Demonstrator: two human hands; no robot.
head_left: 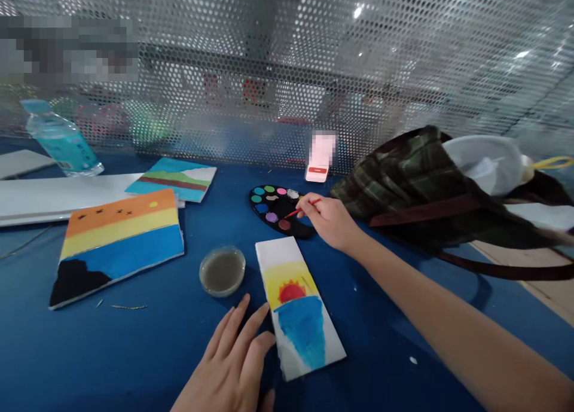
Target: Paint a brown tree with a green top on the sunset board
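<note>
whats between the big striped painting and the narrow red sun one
In the head view, a glass dish of murky water sits between the striped painting and the narrow red-sun painting.

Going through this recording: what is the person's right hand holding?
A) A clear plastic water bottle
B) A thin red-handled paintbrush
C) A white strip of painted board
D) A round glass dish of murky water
B: the right hand pinches the thin red-handled paintbrush between its fingers, above the black oval watercolour palette.
</note>
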